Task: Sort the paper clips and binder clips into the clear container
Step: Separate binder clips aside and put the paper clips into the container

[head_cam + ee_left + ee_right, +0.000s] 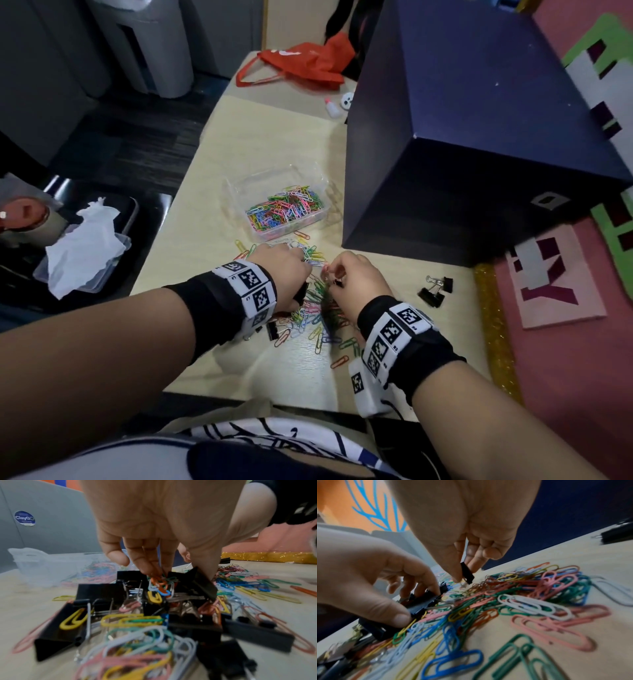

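Head view: your two hands meet over the loose pile near the table's [212, 192] front edge.
Left hand [284, 274]: your fingers pinch a bunch of paper clips [160, 586]; your thumb [205, 566] rests on a black binder clip [202, 584].
Right hand [356, 277]: your thumb and forefinger pinch a small binder clip [467, 573].
Pile [318, 315]: coloured paper clips and black binder clips, mixed.
Clear container [277, 202]: mid-table, just beyond the pile, holding paper clips.
Two binder clips [435, 289]: apart, toward the right edge.
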A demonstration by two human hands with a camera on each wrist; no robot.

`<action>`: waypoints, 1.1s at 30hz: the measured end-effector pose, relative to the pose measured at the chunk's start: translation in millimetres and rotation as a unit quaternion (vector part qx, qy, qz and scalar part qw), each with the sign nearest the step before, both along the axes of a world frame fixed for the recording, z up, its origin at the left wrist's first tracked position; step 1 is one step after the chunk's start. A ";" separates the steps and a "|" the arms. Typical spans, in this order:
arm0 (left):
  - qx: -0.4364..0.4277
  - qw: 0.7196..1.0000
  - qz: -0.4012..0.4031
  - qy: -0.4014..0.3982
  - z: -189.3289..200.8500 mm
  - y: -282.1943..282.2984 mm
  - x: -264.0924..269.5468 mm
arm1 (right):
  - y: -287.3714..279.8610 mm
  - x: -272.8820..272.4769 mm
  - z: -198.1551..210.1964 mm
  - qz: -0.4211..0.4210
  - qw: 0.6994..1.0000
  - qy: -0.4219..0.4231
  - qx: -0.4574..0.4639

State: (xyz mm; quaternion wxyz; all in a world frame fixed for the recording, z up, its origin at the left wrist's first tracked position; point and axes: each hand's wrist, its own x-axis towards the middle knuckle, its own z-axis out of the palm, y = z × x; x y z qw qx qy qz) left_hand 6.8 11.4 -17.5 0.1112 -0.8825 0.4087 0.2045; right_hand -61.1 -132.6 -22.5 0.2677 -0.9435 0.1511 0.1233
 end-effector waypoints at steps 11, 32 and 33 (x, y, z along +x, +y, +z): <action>0.049 0.998 -0.002 0.047 24.3 -24.6 19.0 | -32.9 -18.8 5.6 -0.127 0.990 -0.047 0.024; -0.131 0.976 0.079 0.153 18.2 -82.4 2.7 | -76.1 -39.0 17.2 -0.214 0.974 -0.013 -0.070; -0.090 0.986 0.057 0.130 17.0 -78.0 0.7 | -72.6 -38.5 16.6 -0.191 0.979 0.035 -0.066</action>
